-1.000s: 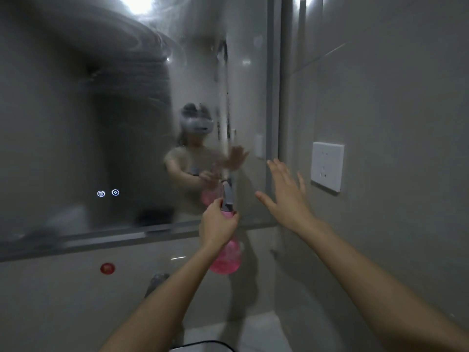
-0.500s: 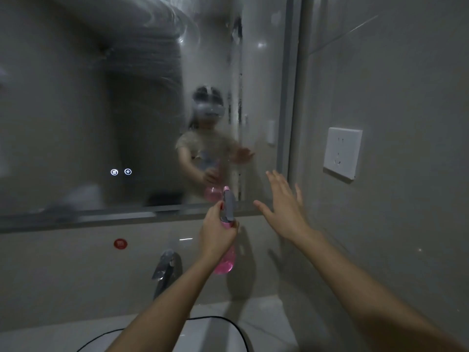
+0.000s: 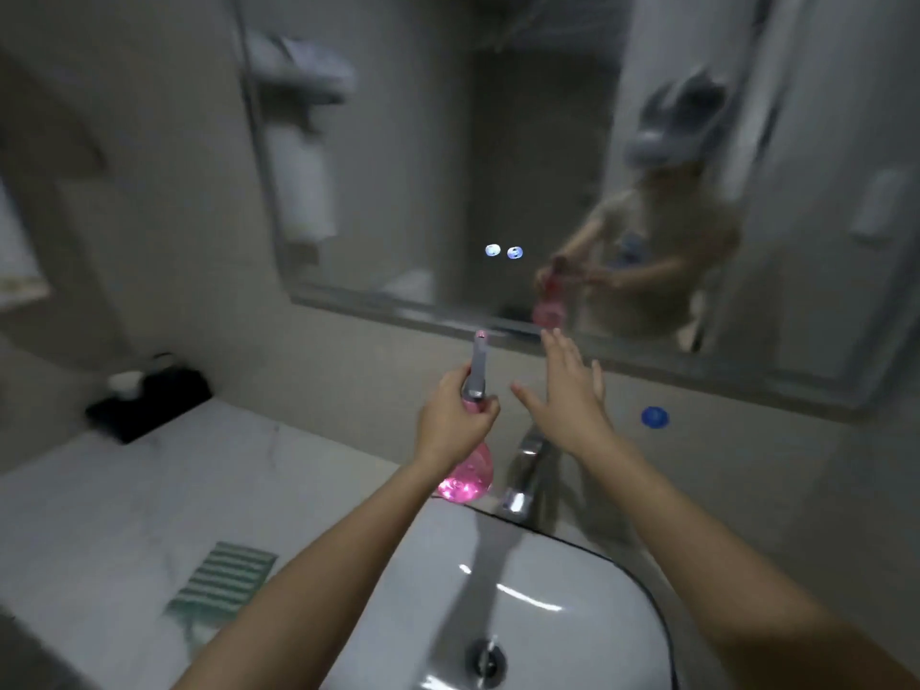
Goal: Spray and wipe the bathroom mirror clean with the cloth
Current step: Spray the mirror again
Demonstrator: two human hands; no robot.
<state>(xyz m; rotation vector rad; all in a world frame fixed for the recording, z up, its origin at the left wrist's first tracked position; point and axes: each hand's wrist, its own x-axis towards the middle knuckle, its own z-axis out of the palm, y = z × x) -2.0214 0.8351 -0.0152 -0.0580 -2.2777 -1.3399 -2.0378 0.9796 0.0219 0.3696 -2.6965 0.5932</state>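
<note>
The bathroom mirror (image 3: pixel 448 156) is filling the wall above the counter, its glass looking hazy and the whole view blurring, so any streaks are hard to judge; the likeliest trouble here is spray landing off the glass, on the wall below the frame or down into the white sink (image 3: pixel 572 590), because the nozzle is sitting low, near the mirror's bottom edge rather than facing its middle. The marble counter (image 3: pixel 174 490) is lying to the left of the sink, and on it the green striped cloth (image 3: pixel 221 577) is resting flat, well apart from both hands, so a second risk is liquid running down the glass before anyone is reaching back for the cloth. The left hand (image 3: pixel 455 423) is gripping the neck of the pink spray bottle (image 3: pixel 470 470), fingers curled round it below the grey trigger head, and the round body is hanging just beside the chrome faucet (image 3: pixel 527 470); a careless swing could be knocking the two together. The right hand (image 3: pixel 572 395) is holding nothing, fingers spread and straight, hovering in front of the wall under the mirror and close to the line of the nozzle, so it may be catching the mist itself. A dark tray (image 3: pixel 144 400) is sitting at the far left of the counter, and a small blue dot (image 3: pixel 654 417) is showing on the wall.
</note>
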